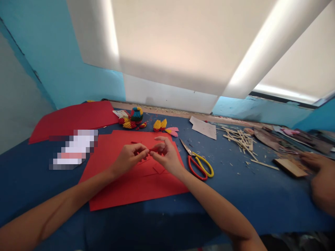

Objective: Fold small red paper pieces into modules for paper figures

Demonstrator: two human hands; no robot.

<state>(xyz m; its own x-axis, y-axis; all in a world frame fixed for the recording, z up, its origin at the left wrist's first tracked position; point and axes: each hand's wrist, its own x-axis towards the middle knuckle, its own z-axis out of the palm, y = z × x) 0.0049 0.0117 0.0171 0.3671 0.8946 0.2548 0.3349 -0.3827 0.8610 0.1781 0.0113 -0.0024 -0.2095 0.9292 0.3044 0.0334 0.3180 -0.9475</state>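
Note:
My left hand (131, 157) and my right hand (166, 153) meet over large red sheets (115, 195) on the blue table. Between their fingertips is a small red paper piece (150, 151), pinched from both sides. Its exact shape is partly hidden by the fingers. Thin red strips (158, 170) lie on the sheet below my hands. Just right of the sheets rest scissors (199, 165) with one red and one yellow handle, blades pointing away and slightly parted.
Folded-paper pieces (131, 120), yellow ones (159, 125) and a white paper (203, 128) lie behind. Thin sticks (242, 139) are piled at right, near a wooden block (290, 167) and another person's hand (314, 164). More red sheets (75, 118) lie back left.

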